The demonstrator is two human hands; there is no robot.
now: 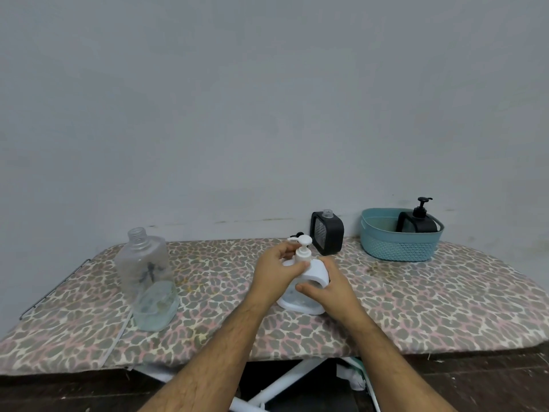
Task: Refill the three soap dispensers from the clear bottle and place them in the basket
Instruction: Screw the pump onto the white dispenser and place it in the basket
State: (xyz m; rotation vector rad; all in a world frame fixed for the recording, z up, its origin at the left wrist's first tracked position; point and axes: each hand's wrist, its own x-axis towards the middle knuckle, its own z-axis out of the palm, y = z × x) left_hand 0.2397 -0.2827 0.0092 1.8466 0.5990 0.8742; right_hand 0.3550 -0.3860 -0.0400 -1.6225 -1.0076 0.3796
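My right hand (332, 288) curls round the side of the white soap dispenser (309, 281), thumb across its front, holding it on the leopard-print board (416, 307). My left hand (277, 270) pinches the collar of its white pump (303, 248), fingers bent around the neck. How much is inside the white body I cannot tell.

To the left stands the clear bottle (147, 272), uncapped, with only a shallow pool of liquid at its base; a dark mark shows on its wall, too blurred to read.

Behind my hands a black dispenser (326, 233) stands with its clear neck open and no pump on; a small black piece (297, 235) lies just left of it, mostly hidden.

Farthest right, the teal basket (395, 248) holds another black dispenser with pump (419, 223), upright.
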